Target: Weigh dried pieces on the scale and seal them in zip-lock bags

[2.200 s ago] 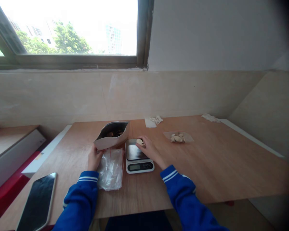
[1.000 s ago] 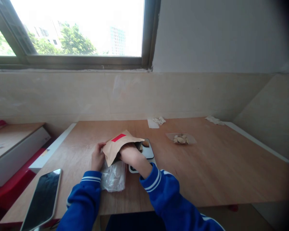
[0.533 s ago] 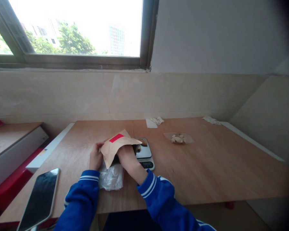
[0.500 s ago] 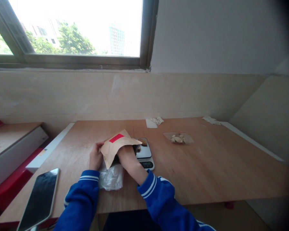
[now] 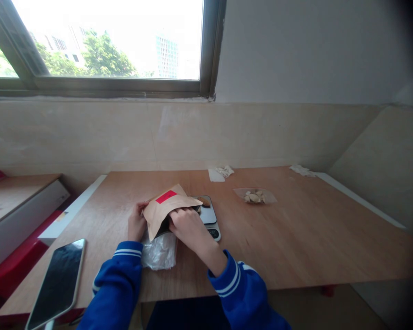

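Note:
A brown paper bag [image 5: 172,200] with a red label lies tilted, its dark mouth facing me. My left hand [image 5: 136,222] grips the bag's left edge. At the mouth is my right hand [image 5: 189,227], its fingertips inside and hidden, so I cannot see whether they hold anything. Behind the bag, partly covered, stands a white kitchen scale [image 5: 209,217] with brownish pieces [image 5: 204,201] on its plate. Below the bag sits a clear plastic bag [image 5: 160,253], touching it.
On the wooden table [image 5: 296,243], a clear bag of pale slices [image 5: 254,197] lies to the right. A phone [image 5: 57,284] rests at the left front. Crumpled tissue [image 5: 225,171] and a white paper piece [image 5: 216,175] lie near the wall, with another tissue [image 5: 302,171] farther right.
My right hand has drawn back out of the paper bag toward me, from wrist-deep to only the fingertips inside. My left hand and the bag have stayed in place.

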A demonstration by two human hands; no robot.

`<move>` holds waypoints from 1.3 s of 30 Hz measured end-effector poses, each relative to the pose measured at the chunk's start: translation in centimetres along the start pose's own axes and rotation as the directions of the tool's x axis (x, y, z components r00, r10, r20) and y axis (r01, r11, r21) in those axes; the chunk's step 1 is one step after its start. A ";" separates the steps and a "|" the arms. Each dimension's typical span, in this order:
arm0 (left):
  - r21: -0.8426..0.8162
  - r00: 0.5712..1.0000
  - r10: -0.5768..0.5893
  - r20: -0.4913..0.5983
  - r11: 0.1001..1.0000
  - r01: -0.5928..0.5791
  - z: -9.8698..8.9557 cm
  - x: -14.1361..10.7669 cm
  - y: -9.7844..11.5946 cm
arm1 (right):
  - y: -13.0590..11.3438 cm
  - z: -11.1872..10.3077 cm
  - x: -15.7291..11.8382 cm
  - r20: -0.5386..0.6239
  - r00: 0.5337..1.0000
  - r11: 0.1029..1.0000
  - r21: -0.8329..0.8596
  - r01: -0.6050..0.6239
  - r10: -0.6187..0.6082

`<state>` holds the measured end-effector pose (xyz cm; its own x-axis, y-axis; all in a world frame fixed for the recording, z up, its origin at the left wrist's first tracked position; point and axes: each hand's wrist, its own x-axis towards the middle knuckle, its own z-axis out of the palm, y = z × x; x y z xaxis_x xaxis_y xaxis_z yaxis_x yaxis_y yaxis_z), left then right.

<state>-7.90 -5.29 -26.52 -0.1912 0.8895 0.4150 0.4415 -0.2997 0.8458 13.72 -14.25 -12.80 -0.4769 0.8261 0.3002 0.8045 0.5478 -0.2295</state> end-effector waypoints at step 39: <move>0.042 1.000 -0.013 -0.003 0.999 0.013 -0.1 -0.3 0.2 | 10.2 3.9 -6.3 -0.106 0.602 -0.171 0.908 0.384 0.791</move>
<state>-7.85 -5.69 -26.42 -0.2000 0.8922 0.4051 0.4757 -0.2730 0.8362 23.60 -13.35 -20.69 0.3870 0.9170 0.0969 -0.6417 0.3433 -0.6859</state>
